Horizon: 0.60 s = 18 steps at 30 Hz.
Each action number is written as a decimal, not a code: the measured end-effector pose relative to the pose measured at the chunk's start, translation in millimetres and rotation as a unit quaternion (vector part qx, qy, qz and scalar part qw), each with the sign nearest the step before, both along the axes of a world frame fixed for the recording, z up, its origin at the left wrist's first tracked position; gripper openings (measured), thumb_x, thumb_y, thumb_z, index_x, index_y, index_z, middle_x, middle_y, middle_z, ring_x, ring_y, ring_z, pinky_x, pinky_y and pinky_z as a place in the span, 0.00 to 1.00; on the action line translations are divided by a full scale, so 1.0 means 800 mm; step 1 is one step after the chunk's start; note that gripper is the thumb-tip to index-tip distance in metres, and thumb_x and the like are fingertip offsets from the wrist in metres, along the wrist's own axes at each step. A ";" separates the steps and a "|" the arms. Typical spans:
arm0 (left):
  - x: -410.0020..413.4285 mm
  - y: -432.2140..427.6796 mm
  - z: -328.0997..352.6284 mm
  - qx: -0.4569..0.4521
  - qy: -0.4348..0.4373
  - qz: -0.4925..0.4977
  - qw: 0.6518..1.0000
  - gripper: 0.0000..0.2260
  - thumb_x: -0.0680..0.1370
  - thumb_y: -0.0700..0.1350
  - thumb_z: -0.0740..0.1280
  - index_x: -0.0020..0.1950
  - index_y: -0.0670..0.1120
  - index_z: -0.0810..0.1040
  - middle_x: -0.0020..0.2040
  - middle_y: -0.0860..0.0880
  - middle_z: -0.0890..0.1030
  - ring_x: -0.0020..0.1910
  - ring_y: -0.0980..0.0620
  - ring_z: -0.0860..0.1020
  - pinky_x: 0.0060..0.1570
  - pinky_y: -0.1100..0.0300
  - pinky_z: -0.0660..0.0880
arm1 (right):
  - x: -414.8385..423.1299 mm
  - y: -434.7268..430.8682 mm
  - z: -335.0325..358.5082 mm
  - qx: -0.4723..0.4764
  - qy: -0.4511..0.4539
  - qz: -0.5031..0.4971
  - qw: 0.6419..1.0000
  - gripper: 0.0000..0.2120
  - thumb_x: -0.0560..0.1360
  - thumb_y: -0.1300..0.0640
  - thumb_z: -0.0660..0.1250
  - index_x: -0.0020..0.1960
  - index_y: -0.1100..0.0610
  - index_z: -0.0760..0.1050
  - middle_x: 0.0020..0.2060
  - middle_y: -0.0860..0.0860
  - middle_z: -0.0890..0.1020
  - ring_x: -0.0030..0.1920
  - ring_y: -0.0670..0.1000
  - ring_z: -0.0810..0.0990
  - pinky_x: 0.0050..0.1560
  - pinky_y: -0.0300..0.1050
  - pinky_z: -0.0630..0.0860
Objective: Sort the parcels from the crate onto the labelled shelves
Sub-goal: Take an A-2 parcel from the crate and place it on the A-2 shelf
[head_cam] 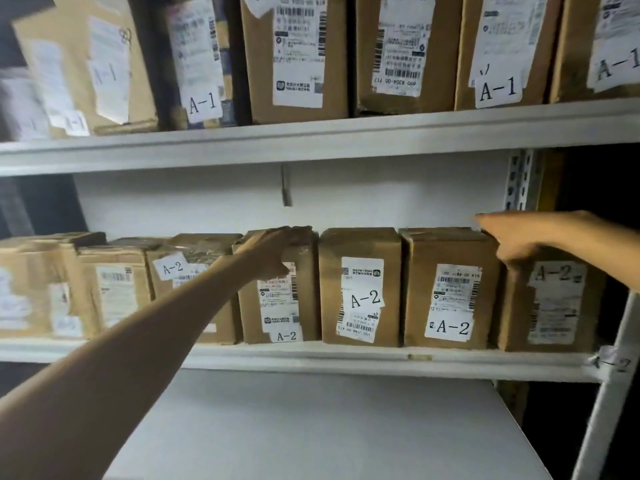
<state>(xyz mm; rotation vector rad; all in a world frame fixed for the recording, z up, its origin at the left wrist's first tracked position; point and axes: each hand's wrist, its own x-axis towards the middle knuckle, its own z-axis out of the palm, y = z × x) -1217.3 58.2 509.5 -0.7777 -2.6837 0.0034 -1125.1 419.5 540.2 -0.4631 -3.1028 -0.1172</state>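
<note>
A row of brown cardboard parcels marked A-2 stands on the middle shelf [346, 358]. My left hand [273, 251] reaches in from the lower left and grips the top front edge of one parcel [277, 306] near the middle of the row. My right hand [509, 237] comes in from the right and holds the top left corner of the rightmost parcel [554, 306], thumb down its front and fingers over the top. Two more A-2 parcels [362, 296] [450, 296] stand between the two held ones. The crate is out of view.
The upper shelf [311, 140] is packed with parcels marked A-1 [498, 46]. Below lies a bare white shelf board [311, 427]. A white metal upright [609, 410] with a taped tag stands at the right, and darkness lies beyond it.
</note>
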 end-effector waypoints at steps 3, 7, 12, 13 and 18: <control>0.005 -0.047 0.010 0.073 0.017 0.010 0.997 0.43 0.69 0.43 0.76 0.77 0.51 0.55 0.73 0.45 0.66 0.71 0.45 0.65 0.67 0.52 0.65 | -0.026 -0.083 0.013 0.051 0.075 0.111 0.990 0.41 0.67 0.59 0.74 0.75 0.55 0.57 0.62 0.57 0.73 0.48 0.53 0.79 0.45 0.48 0.78; -0.007 -0.125 0.008 0.042 -0.020 0.099 0.994 0.42 0.68 0.46 0.76 0.76 0.48 0.58 0.74 0.46 0.66 0.72 0.46 0.65 0.68 0.52 0.65 | -0.055 -0.225 -0.002 0.011 0.154 0.282 0.947 0.39 0.67 0.46 0.75 0.72 0.54 0.62 0.67 0.54 0.70 0.64 0.55 0.70 0.61 0.51 0.71; -0.036 -0.179 -0.016 0.027 0.052 0.055 0.997 0.31 0.71 0.45 0.74 0.72 0.53 0.68 0.67 0.49 0.75 0.63 0.48 0.74 0.56 0.58 0.72 | -0.105 -0.340 -0.033 -0.087 0.085 0.278 0.953 0.44 0.71 0.48 0.71 0.78 0.53 0.48 0.77 0.55 0.53 0.76 0.58 0.50 0.74 0.56 0.51; -0.042 -0.187 -0.020 0.035 0.078 0.037 0.996 0.29 0.72 0.46 0.73 0.71 0.55 0.69 0.66 0.50 0.76 0.61 0.49 0.75 0.55 0.59 0.72 | -0.113 -0.349 -0.040 -0.122 0.081 0.267 0.953 0.41 0.73 0.51 0.70 0.78 0.51 0.49 0.77 0.54 0.53 0.76 0.57 0.50 0.74 0.56 0.51; -0.054 -0.203 -0.028 0.046 0.170 -0.036 0.984 0.25 0.73 0.44 0.72 0.69 0.56 0.72 0.62 0.50 0.79 0.57 0.49 0.78 0.54 0.56 0.76 | -0.124 -0.363 -0.056 -0.159 0.153 0.223 0.950 0.24 0.78 0.57 0.61 0.73 0.46 0.62 0.62 0.49 0.75 0.69 0.52 0.65 0.72 0.54 0.51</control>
